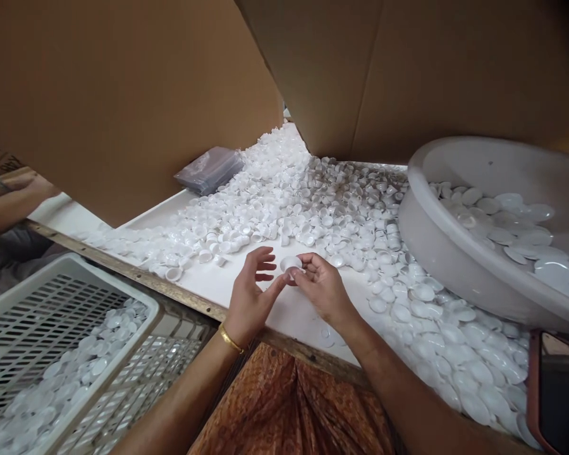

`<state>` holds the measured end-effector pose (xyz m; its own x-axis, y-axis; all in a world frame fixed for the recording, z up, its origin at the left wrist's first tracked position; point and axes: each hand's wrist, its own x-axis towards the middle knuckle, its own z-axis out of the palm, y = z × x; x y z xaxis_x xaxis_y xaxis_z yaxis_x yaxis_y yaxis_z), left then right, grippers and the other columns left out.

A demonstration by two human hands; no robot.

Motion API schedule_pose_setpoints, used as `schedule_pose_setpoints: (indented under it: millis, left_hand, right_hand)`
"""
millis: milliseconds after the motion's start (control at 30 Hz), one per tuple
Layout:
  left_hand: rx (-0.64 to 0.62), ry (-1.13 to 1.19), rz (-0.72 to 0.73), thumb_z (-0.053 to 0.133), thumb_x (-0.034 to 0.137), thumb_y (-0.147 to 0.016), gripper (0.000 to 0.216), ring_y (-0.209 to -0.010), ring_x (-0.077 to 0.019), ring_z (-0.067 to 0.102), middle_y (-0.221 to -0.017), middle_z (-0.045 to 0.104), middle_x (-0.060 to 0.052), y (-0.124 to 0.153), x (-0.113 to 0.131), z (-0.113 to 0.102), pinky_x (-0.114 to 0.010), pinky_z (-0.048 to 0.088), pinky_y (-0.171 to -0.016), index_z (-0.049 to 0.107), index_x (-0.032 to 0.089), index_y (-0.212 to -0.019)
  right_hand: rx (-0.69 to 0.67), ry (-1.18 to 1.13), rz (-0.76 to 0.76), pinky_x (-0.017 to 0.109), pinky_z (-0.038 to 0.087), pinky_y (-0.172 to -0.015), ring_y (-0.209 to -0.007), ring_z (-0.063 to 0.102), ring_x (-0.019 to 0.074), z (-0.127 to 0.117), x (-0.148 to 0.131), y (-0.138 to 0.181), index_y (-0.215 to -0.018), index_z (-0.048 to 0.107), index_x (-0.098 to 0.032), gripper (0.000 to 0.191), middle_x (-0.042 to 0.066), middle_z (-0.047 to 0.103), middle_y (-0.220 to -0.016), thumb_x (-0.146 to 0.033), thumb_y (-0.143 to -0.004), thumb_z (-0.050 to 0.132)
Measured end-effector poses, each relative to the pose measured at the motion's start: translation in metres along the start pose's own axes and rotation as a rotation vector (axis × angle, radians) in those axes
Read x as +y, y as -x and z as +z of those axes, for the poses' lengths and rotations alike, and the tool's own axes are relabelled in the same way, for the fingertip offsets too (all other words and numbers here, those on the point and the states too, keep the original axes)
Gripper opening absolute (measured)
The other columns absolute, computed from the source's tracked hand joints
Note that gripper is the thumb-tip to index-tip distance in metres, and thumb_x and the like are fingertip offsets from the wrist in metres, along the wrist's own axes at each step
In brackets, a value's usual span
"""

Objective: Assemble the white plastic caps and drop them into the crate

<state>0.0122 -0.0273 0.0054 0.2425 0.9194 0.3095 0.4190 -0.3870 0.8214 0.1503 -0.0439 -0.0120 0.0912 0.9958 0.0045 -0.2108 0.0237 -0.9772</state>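
Note:
My right hand [321,287] pinches a small white plastic cap [291,263] just above the white table [227,281]. My left hand [251,291] is beside it, fingers curled and apart, thumb tip touching the cap's lower edge. A gold bangle sits on my left wrist. Behind the hands spreads a large heap of white caps [303,202]. Flat white discs [455,341] lie on the table to the right of my right forearm.
A white basin [436,253] holding flat white discs rests tilted at the right. A slotted plastic crate [42,316] with caps stands at lower left. Brown cardboard walls [123,95] rise behind. A stack of clear bags [208,169] lies near the cardboard. Another person's arm [4,196] shows at far left.

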Motion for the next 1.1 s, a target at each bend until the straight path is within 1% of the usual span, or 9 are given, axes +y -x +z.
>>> schedule_pose_setpoints:
  millis: [67, 133, 167, 300, 533, 667, 800, 967, 1100]
  left_hand:
    - [-0.091, -0.007, -0.020, 0.054, 0.037, -0.081, 0.035, -0.084, -0.0150, 0.059, -0.098, 0.059, -0.007, -0.001, 0.002, 0.001, -0.026, 0.052, -0.067, 0.051, 0.018, -0.111]
    - [-0.165, -0.057, 0.031, 0.047, 0.035, -0.085, 0.026, -0.081, -0.0138, 0.058, -0.092, 0.058, -0.006, -0.002, 0.004, 0.002, -0.026, 0.051, -0.067, 0.055, 0.018, -0.103]
    - [-0.169, -0.084, 0.067, 0.046, 0.034, -0.086, 0.024, -0.080, -0.0135, 0.057, -0.090, 0.058, -0.005, -0.002, 0.006, 0.003, -0.026, 0.050, -0.068, 0.056, 0.018, -0.101]
    - [-0.124, -0.178, 0.207, 0.047, 0.032, -0.086, 0.022, -0.078, -0.0131, 0.055, -0.090, 0.056, -0.005, 0.001, 0.011, 0.002, -0.026, 0.049, -0.069, 0.055, 0.017, -0.100]
    - [-0.109, -0.400, 0.377, 0.044, 0.032, -0.088, 0.022, -0.081, -0.0156, 0.053, -0.090, 0.055, -0.007, 0.003, 0.015, 0.000, -0.028, 0.046, -0.071, 0.050, 0.016, -0.102]
    - [-0.070, -0.509, 0.417, 0.044, 0.038, -0.087, 0.026, -0.078, -0.0159, 0.052, -0.087, 0.055, -0.006, 0.003, 0.018, -0.001, -0.027, 0.045, -0.065, 0.051, 0.015, -0.096]
    - [-0.043, -0.594, 0.446, 0.040, 0.036, -0.089, 0.024, -0.073, -0.0160, 0.050, -0.081, 0.053, -0.005, 0.001, 0.019, -0.001, -0.027, 0.042, -0.062, 0.051, 0.015, -0.090]
    - [-0.036, -0.605, 0.511, 0.038, 0.035, -0.089, 0.024, -0.071, -0.0162, 0.048, -0.076, 0.051, -0.004, 0.000, 0.017, 0.001, -0.027, 0.040, -0.061, 0.050, 0.015, -0.083]
    - [-0.028, -0.607, 0.524, 0.037, 0.035, -0.090, 0.025, -0.069, -0.0154, 0.047, -0.073, 0.050, -0.004, -0.001, 0.017, 0.003, -0.026, 0.038, -0.059, 0.050, 0.016, -0.079]
  right_hand:
    - [-0.004, 0.109, -0.061, 0.029, 0.050, -0.074, -0.079, 0.062, 0.0154, 0.000, 0.000, 0.002, -0.089, 0.052, -0.018, 0.017, 0.002, 0.062, -0.083, -0.028, -0.076, 0.059]
    - [0.003, 0.213, -0.113, 0.028, 0.049, -0.073, -0.077, 0.061, 0.0150, -0.001, 0.001, 0.004, -0.091, 0.051, -0.019, 0.015, 0.002, 0.062, -0.083, -0.026, -0.078, 0.055]
    - [0.004, 0.251, -0.143, 0.028, 0.049, -0.072, -0.076, 0.060, 0.0148, -0.001, 0.002, 0.005, -0.092, 0.050, -0.020, 0.014, 0.002, 0.061, -0.083, -0.025, -0.079, 0.053]
    - [-0.013, 0.299, -0.246, 0.028, 0.048, -0.070, -0.076, 0.057, 0.0143, -0.003, 0.003, 0.005, -0.093, 0.048, -0.020, 0.012, 0.002, 0.058, -0.085, -0.024, -0.082, 0.048]
    - [0.015, 0.288, -0.272, 0.028, 0.048, -0.070, -0.076, 0.057, 0.0149, -0.003, -0.001, 0.010, -0.092, 0.049, -0.021, 0.010, 0.002, 0.058, -0.084, -0.020, -0.083, 0.046]
    - [0.024, 0.329, -0.289, 0.026, 0.047, -0.065, -0.072, 0.057, 0.0140, -0.002, -0.004, 0.012, -0.091, 0.049, -0.021, 0.009, 0.001, 0.057, -0.081, -0.020, -0.082, 0.048]
    - [0.052, 0.442, -0.346, 0.025, 0.044, -0.063, -0.071, 0.054, 0.0138, -0.001, -0.006, 0.014, -0.089, 0.049, -0.020, 0.010, 0.000, 0.056, -0.079, -0.017, -0.079, 0.049]
    - [0.044, 0.451, -0.393, 0.024, 0.041, -0.062, -0.068, 0.050, 0.0125, 0.000, -0.007, 0.017, -0.088, 0.047, -0.019, 0.010, -0.001, 0.053, -0.077, -0.016, -0.079, 0.046]
    - [0.056, 0.445, -0.393, 0.024, 0.040, -0.062, -0.066, 0.049, 0.0121, -0.001, -0.008, 0.018, -0.087, 0.048, -0.019, 0.009, -0.001, 0.052, -0.075, -0.016, -0.079, 0.046]
